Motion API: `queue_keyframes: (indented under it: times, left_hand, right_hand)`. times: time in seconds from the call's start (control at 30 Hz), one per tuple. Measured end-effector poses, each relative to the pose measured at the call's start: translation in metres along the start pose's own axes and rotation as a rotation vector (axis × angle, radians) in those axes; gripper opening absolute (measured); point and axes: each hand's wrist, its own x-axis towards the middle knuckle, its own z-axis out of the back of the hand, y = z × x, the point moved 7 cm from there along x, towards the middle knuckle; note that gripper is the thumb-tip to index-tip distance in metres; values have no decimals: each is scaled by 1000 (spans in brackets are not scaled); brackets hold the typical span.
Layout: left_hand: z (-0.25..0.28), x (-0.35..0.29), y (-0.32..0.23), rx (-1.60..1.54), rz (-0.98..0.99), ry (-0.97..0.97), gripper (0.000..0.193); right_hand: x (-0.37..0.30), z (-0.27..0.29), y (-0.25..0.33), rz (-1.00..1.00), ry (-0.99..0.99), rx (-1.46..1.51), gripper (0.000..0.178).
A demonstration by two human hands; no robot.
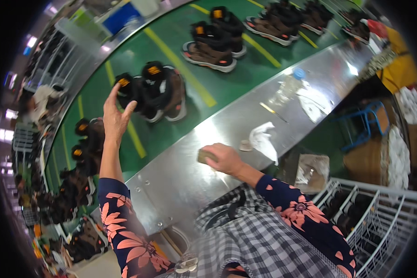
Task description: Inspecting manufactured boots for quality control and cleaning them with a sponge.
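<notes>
My left hand [116, 116] reaches over the green conveyor belt [164, 132], thumb and index finger spread apart. Its fingertips are at the near side of a black and brown shoe [136, 95] with an orange mark on its tongue; whether they touch it I cannot tell. Close beside that one stands its mate [175, 95], brown and black with a pale sole. Above the steel ledge, my right hand [225, 159] is closed on a small olive-brown block [203, 156], perhaps a sponge or rubber. Its fingers partly cover the block.
Farther along the belt stand more pairs of shoes [213, 46]; others [74, 190] are at the left. The steel ledge [167, 185] carries a white cloth [264, 141], a yellow pen-like stick [269, 109] and a clear bottle [286, 90]. A white wire rack [380, 204] is at the right.
</notes>
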Motion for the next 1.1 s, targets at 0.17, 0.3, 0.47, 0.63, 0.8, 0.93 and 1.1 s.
queue_keyframes:
  times: [0.17, 0.3, 0.47, 0.63, 0.8, 0.93, 1.1]
  left_hand:
    - [-68, 41, -36, 112, 124, 391, 43]
    - [-75, 37, -18, 72, 164, 405, 34]
    - [-42, -26, -19, 30, 195, 77, 29]
    - [21, -88, -36, -343, 99, -37, 22]
    - [86, -171, -59, -298, 191, 76, 17]
    - [102, -236, -101, -283, 320, 163, 16]
    - [109, -281, -161, -76, 347, 180, 20]
  right_hand:
    - [1, 2, 0, 19, -8, 44, 27]
    - [0, -1, 0, 14, -1, 24, 27]
    - [-4, 4, -3, 8, -65, 118, 29]
    - [-19, 42, -27, -5, -50, 228, 28]
    - [-17, 101, -67, 1, -113, 167, 27]
    - [-6, 130, -89, -15, -88, 161, 28]
    - [-1, 131, -81, 10, -37, 146, 29]
